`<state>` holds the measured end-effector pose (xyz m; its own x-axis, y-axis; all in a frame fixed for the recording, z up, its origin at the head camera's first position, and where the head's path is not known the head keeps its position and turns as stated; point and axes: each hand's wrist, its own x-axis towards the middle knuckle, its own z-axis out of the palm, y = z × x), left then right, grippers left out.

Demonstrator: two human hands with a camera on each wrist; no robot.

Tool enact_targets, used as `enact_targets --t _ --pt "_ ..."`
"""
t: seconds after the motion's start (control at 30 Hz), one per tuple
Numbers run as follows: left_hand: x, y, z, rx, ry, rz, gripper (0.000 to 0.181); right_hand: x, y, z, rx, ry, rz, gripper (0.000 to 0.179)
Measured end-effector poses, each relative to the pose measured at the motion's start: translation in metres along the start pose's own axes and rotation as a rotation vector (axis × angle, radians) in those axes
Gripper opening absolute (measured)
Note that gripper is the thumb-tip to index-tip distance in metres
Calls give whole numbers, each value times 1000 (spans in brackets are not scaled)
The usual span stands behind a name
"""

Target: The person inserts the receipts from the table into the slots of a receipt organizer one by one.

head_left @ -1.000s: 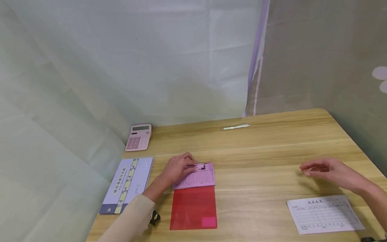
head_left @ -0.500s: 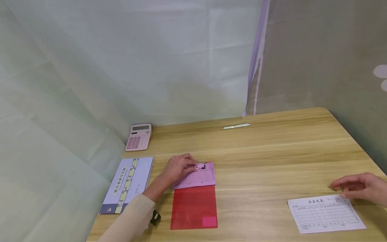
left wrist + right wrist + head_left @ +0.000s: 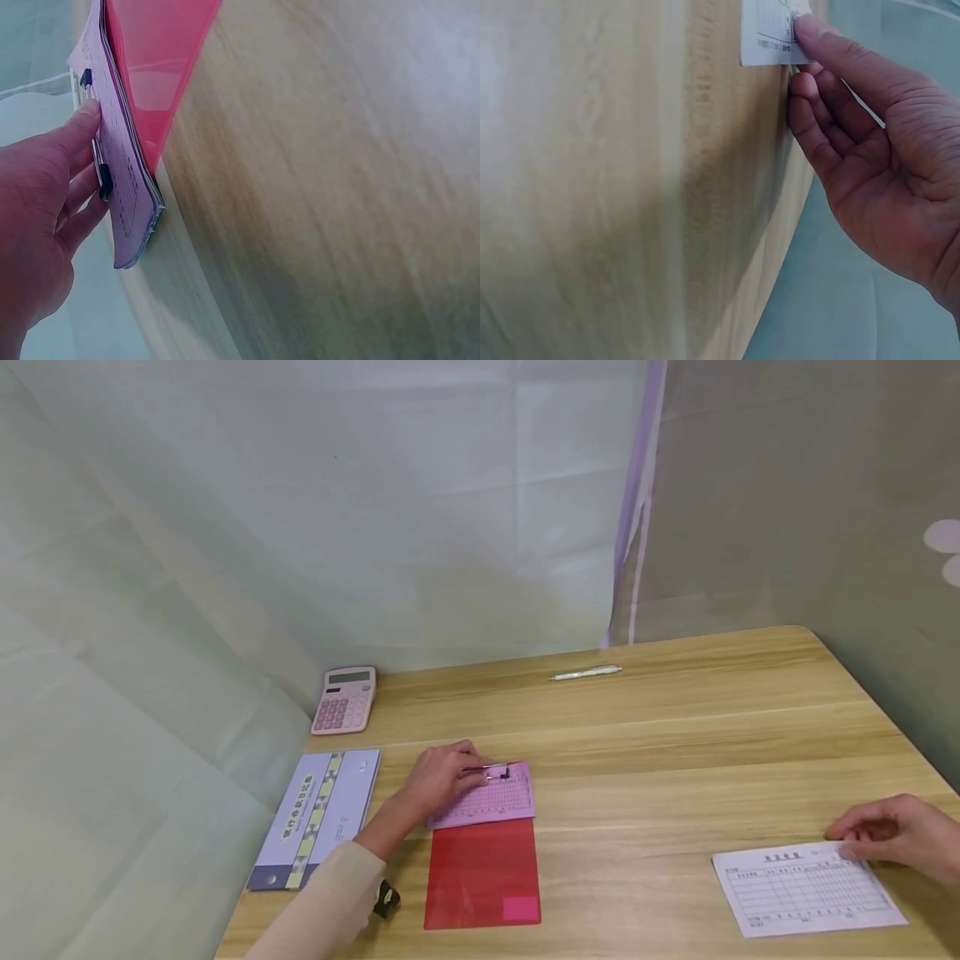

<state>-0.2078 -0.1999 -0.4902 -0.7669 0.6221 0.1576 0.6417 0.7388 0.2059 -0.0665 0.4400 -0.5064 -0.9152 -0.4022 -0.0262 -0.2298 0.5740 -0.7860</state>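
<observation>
In the head view my left hand [image 3: 444, 778] is at the top edge of a pink form pad [image 3: 491, 799], which lies over the upper part of a red plastic cover [image 3: 482, 872]. The left wrist view shows the thumb on the pad's metal clip [image 3: 96, 142] with black ends, the other fingers curled at its edge. Far to the right, a white printed form [image 3: 802, 893] lies on the table. My right hand [image 3: 903, 837] pinches its top right corner. In the right wrist view that thumb [image 3: 855, 64] lies on top of the paper and fingertips are under its edge.
A lilac account book [image 3: 315, 818] lies left of the pad, near the left forearm. Behind it is a pink calculator [image 3: 344, 700]. A pale pen [image 3: 587, 673] lies toward the back of the wooden table [image 3: 637, 752]. Curtains [image 3: 465, 527] hang behind the table.
My right hand has moved right and toward the near side, down to the white form, and now takes its top corner. The left hand and pink pad have stayed in place.
</observation>
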Motion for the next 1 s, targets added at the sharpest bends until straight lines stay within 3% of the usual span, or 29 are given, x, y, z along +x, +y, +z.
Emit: enact_targets --t 0.17,0.27,0.43,0.63,0.83,1.0 --pt "1 1 -1 3 -3 -9 29 1 -1 8 -120 138 41 23" --pt "1 1 0 12 -10 -15 28 1 -1 12 -174 216 108 18" --pt "0 1 1 17 -27 -32 28 -1 0 14 -213 204 218 9" --pt "0 1 0 24 -30 -41 29 -1 -1 15 -171 257 104 20" --pt "-1 0 1 31 -21 -17 28 6 -6 13 -200 277 155 10" --pt "-1 0 1 29 -11 -11 28 17 -10 6 -131 250 81 19"
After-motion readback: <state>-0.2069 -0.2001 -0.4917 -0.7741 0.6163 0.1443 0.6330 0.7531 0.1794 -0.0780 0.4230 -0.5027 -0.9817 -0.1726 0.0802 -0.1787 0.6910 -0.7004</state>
